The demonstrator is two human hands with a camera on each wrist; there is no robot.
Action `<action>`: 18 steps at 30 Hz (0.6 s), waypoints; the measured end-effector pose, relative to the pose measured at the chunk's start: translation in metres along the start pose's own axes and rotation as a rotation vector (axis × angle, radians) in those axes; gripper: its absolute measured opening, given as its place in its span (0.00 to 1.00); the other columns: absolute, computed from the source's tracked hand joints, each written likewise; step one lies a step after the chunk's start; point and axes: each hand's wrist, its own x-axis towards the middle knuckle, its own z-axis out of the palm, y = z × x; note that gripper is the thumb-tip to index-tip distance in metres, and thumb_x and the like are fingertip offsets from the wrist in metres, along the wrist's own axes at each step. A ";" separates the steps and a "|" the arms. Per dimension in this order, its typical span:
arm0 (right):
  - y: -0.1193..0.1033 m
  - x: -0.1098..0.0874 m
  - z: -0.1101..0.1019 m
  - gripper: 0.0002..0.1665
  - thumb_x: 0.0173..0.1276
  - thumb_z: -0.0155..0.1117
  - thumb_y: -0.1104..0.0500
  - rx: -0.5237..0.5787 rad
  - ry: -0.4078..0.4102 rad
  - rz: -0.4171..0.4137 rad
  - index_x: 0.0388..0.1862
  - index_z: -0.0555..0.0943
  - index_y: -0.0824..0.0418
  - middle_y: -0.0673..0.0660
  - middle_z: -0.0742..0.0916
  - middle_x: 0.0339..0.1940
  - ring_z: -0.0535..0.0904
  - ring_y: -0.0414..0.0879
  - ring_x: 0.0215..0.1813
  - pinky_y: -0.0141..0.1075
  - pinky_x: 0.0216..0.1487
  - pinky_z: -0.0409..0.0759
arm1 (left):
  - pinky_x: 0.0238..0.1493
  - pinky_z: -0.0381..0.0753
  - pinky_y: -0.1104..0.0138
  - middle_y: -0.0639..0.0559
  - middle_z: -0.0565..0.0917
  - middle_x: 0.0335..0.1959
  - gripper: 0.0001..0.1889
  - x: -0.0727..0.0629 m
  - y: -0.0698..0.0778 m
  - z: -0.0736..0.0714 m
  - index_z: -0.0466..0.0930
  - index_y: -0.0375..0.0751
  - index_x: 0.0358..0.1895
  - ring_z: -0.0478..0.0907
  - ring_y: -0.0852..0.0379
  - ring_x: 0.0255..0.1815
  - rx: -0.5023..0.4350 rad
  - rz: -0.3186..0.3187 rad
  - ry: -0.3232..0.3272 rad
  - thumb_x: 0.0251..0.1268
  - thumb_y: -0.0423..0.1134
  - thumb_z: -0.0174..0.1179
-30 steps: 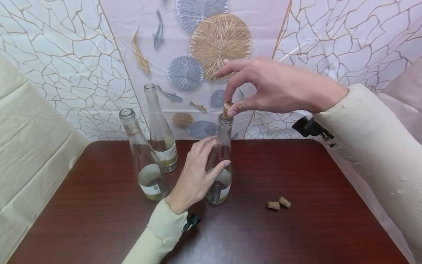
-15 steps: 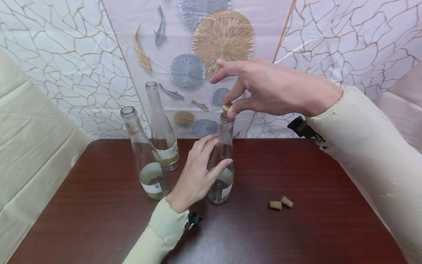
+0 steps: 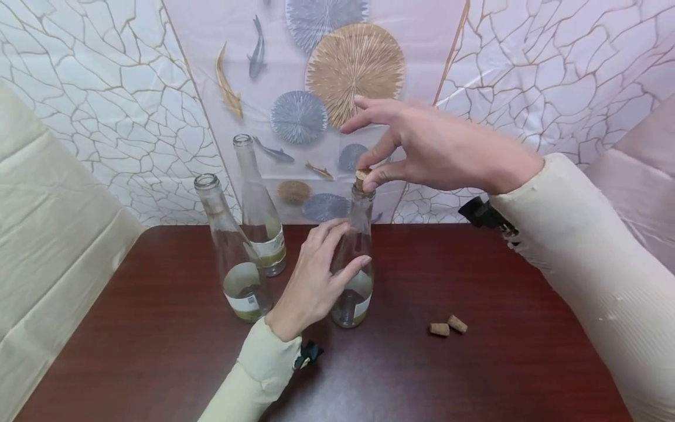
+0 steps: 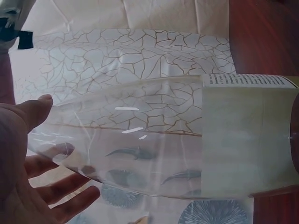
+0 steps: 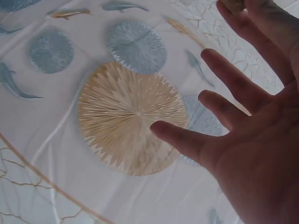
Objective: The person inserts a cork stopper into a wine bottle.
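A clear glass bottle (image 3: 360, 234) with a white and green label stands upright on the table. My left hand (image 3: 315, 275) holds its side, thumb across the front and fingers behind; in the left wrist view the thumb and fingers reach around the bottle's clear upper part (image 4: 140, 116). At the bottle's mouth, my right hand (image 3: 443, 140) pinches a cork (image 3: 361, 177) between thumb and index finger, its lower end at the rim. The other right fingers spread out in the air. Only the edge of that cork (image 5: 233, 4) shows at the top of the right wrist view.
Two more clear bottles stand uncorked to the left, one nearer (image 3: 239, 246) and one farther back (image 3: 258, 205). A pair of loose corks, one lying flat (image 3: 439, 329) and one angled (image 3: 457, 323), rests on the dark red table (image 3: 474, 375). A patterned cloth (image 3: 132, 105) hangs behind.
The right wrist has dropped slightly and shifted a little left, while the pinched cork stands straighter at the bottle's mouth. The left hand and the bottles keep their places.
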 end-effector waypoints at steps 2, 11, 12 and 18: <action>0.002 -0.004 0.001 0.22 0.64 0.74 0.51 -0.008 0.012 0.002 0.56 0.88 0.56 0.53 0.78 0.73 0.49 0.51 0.87 0.52 0.84 0.50 | 0.74 0.66 0.48 0.51 0.75 0.68 0.28 0.001 0.001 -0.001 0.74 0.45 0.67 0.69 0.52 0.69 -0.007 -0.004 -0.008 0.70 0.54 0.64; 0.010 -0.041 0.009 0.27 0.67 0.71 0.45 -0.040 0.137 -0.004 0.62 0.84 0.51 0.57 0.76 0.73 0.62 0.59 0.80 0.57 0.80 0.59 | 0.71 0.70 0.52 0.54 0.76 0.63 0.25 0.006 0.002 -0.006 0.75 0.49 0.63 0.70 0.54 0.67 -0.041 -0.011 -0.045 0.69 0.55 0.64; 0.012 -0.046 0.011 0.26 0.68 0.71 0.45 -0.044 0.149 -0.002 0.62 0.84 0.52 0.57 0.77 0.72 0.64 0.59 0.79 0.58 0.78 0.61 | 0.71 0.70 0.52 0.55 0.76 0.63 0.25 0.006 0.002 -0.007 0.75 0.49 0.63 0.71 0.54 0.66 -0.048 -0.012 -0.050 0.69 0.55 0.65; 0.035 -0.086 0.038 0.20 0.67 0.73 0.51 -0.034 0.196 0.039 0.57 0.87 0.53 0.55 0.83 0.64 0.73 0.57 0.72 0.59 0.71 0.69 | 0.50 0.81 0.62 0.59 0.84 0.46 0.22 0.011 0.001 -0.007 0.75 0.50 0.60 0.79 0.60 0.45 -0.109 -0.002 -0.076 0.68 0.54 0.66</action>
